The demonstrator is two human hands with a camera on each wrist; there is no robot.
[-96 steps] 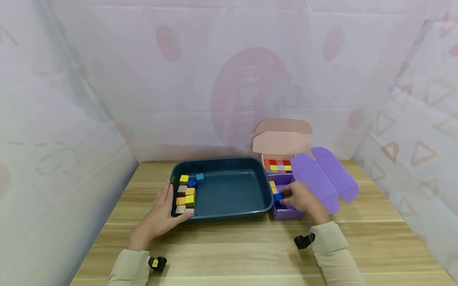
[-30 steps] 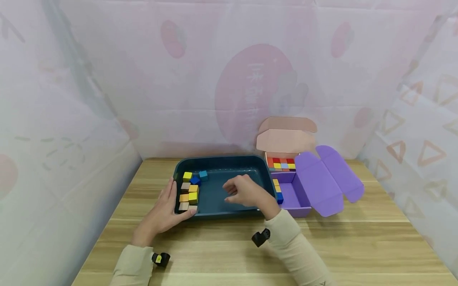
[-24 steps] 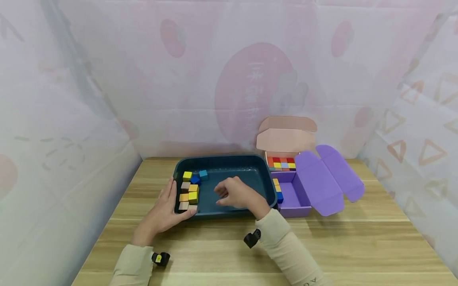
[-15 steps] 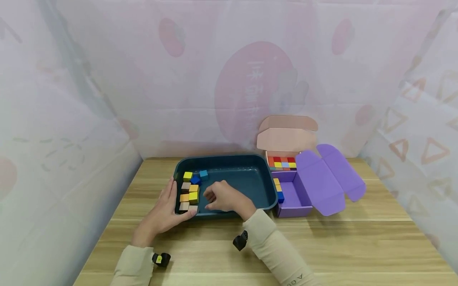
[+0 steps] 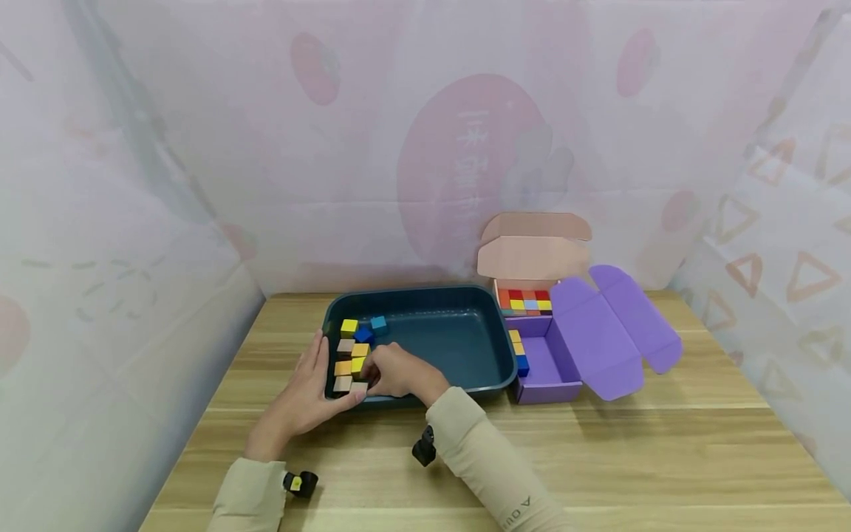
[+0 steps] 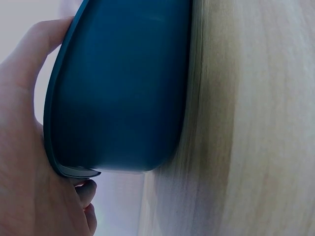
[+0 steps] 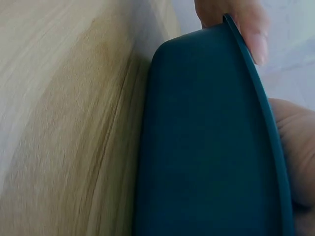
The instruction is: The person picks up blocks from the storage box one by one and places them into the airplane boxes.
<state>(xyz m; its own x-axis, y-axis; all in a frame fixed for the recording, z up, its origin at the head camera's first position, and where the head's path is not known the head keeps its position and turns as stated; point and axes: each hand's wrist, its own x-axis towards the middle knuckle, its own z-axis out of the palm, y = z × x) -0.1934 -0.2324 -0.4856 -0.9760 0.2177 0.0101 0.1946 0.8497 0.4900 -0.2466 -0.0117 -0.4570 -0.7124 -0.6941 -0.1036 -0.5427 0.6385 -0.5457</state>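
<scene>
Teal tray (image 5: 465,325): left hand (image 5: 302,395) grips its corner, right hand (image 5: 392,372) pinches among blocks (image 5: 351,355); hold unclear. Risk: knuckles knocking stacked neighbours over.

The table (image 5: 598,443) is pale wood with long grain lines and a smooth, matt top. The dark blue tray (image 5: 465,347) looks like smooth plastic with a soft shine. The little blocks (image 5: 351,355) at its left end look like painted wood, some left bare. The purple box (image 5: 585,340) on the right and the pink box (image 5: 532,255) behind it look like matt card. The far wall (image 5: 425,148) looks like thin, soft cloth or sheet.
</scene>
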